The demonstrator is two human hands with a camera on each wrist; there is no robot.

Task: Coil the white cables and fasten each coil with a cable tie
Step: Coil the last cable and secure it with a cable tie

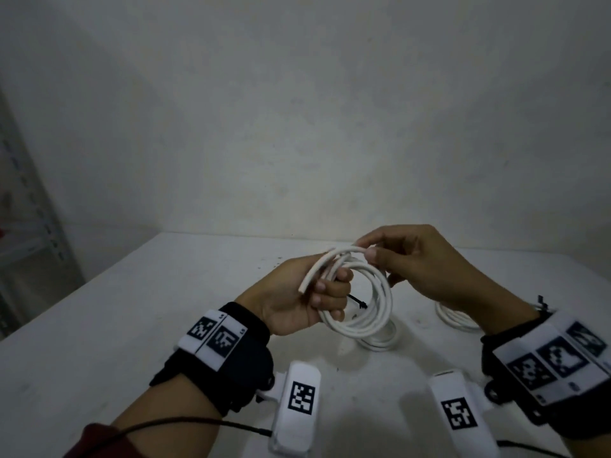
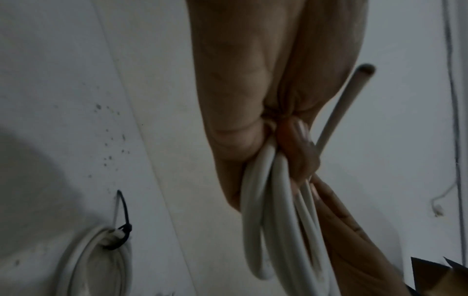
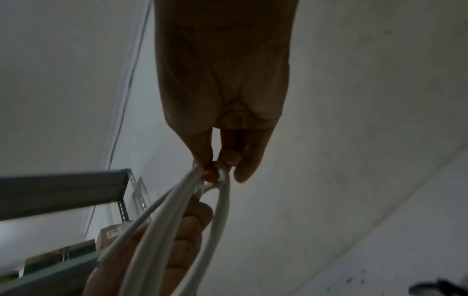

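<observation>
a white cable coil [image 1: 360,292] is gripped by the left hand [image 1: 297,299] and pinched at its top by the right hand [image 1: 426,269]; a tied coil [image 1: 380,342] beneath is partly hidden.

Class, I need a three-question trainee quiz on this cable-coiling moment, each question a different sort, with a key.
1. True or false: the coil in the hands already has a tie on it.
2. Which hand grips the coil's gathered loops: A left hand, B right hand?
3. Fill in: the tied coil on the table is fastened with a ____ cable tie.

Key: 1 false; 2 A; 3 black.
</observation>
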